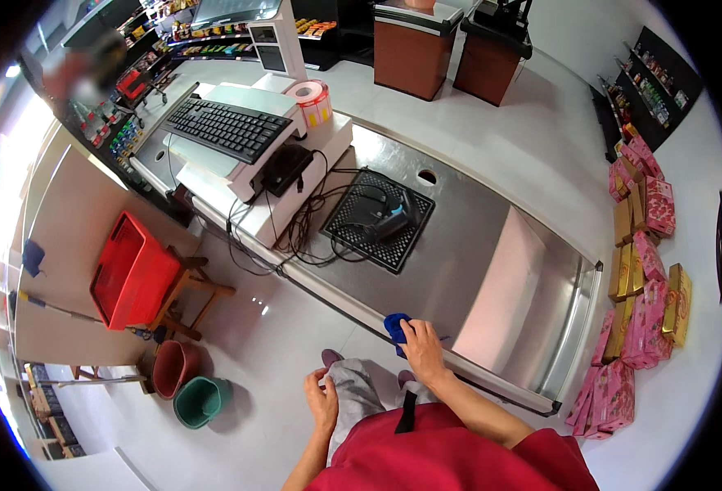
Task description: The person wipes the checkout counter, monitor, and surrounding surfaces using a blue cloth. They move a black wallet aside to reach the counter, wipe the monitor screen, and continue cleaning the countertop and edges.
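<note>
My right hand (pixel 423 356) grips a crumpled blue cloth (pixel 396 330) at the near edge of a stainless-steel checkout counter (pixel 440 294). The cloth bunches out past the fingertips against the counter's light edge strip. My left hand (pixel 321 402) hangs beside my grey trouser leg, its fingers loosely curled and no object visible in it. Farther up the counter, a handheld barcode scanner (pixel 391 222) lies on a black perforated mat (pixel 370 251) among tangled black cables (pixel 302 230). To the right of my right hand, the counter drops into a sloped metal well (pixel 542 307).
A black keyboard (pixel 229 126) and a label roll (pixel 312 101) sit on the raised white unit. At left stand a red basket (pixel 134 276) on a wooden stool (pixel 192 291), a brown bucket (pixel 173 368) and a green bucket (pixel 202 402). Pink and gold boxes (pixel 646 307) line the right.
</note>
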